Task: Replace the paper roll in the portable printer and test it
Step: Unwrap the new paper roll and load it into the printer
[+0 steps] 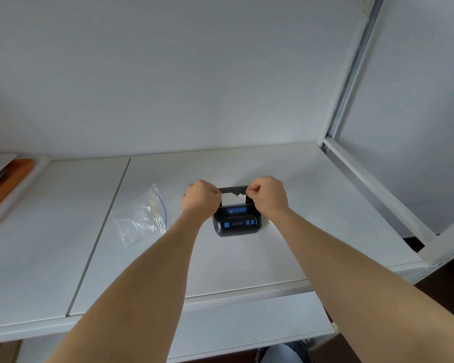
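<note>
A small black portable printer (pixel 237 224) with blue buttons sits on the white table (pixel 247 263), its lid tilted open at the back. A strip of white paper (pixel 233 199) stands up out of the printer in front of the lid. My left hand (pixel 200 197) pinches the paper's left edge. My right hand (pixel 267 195) pinches its right edge. Both hands hover just above the printer's open top. The roll inside is hidden.
A crumpled clear zip bag (pixel 142 221) with a blue seal line lies left of the printer. A white tray with an orange edge (pixel 11 182) sits at the far left. A white metal frame (pixel 372 189) runs along the right. A white wall rises behind.
</note>
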